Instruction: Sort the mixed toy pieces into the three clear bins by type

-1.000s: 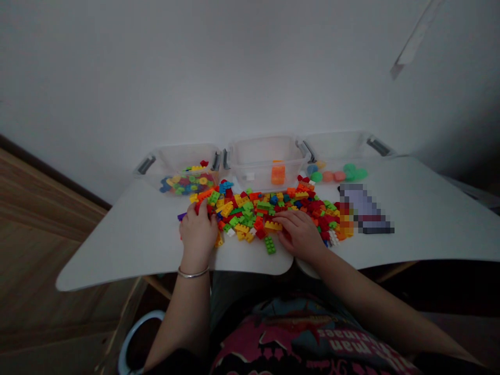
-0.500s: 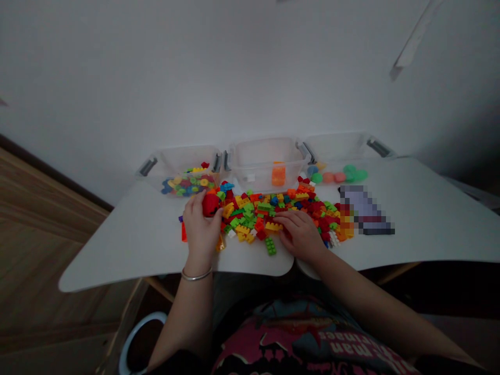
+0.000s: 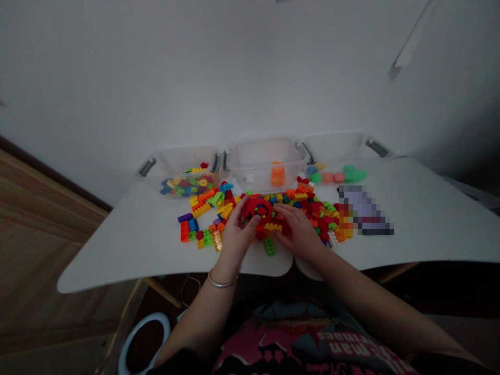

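Observation:
A heap of small coloured building bricks (image 3: 308, 208) lies spread on the white table (image 3: 422, 219) in front of me. My left hand (image 3: 236, 235), with a bracelet on the wrist, is closed round a red round toy piece (image 3: 258, 209) and holds it just above the heap's middle. My right hand (image 3: 299, 233) rests palm down on the bricks beside it, fingers stretched toward the red piece and touching it. A green brick (image 3: 269, 246) lies between the two hands near the table's front edge.
Three clear plastic bins stand at the back: the left bin (image 3: 182, 166) holds mixed coloured pieces, the middle bin (image 3: 267, 162) an orange block (image 3: 277, 174), the right bin (image 3: 339, 148) round green and pink pieces. A blurred object (image 3: 365, 211) lies right of the heap.
My left hand picked the red piece out of the heap's left side and carried it right to the middle, uncovering bricks on the left. My right hand barely moved.

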The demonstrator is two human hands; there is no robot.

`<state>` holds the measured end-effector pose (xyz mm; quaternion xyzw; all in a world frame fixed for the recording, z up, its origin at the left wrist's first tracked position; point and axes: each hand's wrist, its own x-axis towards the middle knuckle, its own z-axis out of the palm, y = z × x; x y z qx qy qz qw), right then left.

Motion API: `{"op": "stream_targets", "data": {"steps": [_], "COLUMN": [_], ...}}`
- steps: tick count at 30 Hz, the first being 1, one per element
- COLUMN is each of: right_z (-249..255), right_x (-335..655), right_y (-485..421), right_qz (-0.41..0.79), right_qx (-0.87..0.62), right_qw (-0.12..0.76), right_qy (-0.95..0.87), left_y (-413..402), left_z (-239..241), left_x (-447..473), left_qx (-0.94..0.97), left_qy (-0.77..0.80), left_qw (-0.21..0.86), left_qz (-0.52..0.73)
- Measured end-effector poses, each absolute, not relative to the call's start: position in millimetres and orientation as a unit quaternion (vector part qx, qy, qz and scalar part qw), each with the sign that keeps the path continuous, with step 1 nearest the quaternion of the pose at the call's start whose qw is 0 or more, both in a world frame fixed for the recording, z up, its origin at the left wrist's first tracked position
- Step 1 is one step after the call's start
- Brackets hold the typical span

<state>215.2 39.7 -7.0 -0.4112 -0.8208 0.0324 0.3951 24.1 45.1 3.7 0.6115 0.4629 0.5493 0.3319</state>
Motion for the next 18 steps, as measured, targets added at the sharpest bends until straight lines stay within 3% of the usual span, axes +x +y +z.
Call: {"op": "stream_targets", "data": {"steps": [8,18], "right_z": [-5.1,26.3], "right_x": [212.9,248.3], "right_y": [48.0,68.9], "right_qz": [0.116,0.069], "right_qx": [-0.406,-0.483], "right_qw": [0.455,0.542], "right_qy": [-0.784,-0.684], "left_y": [38.6,55.0], "left_z": [1.7,17.1], "left_x": [45.0,42.9], "left_qx": [0.659,0.841], "left_qy": [0.446,0.443], "left_qw": [0.346,0.054], "left_qz": [0.498,0.307]}}
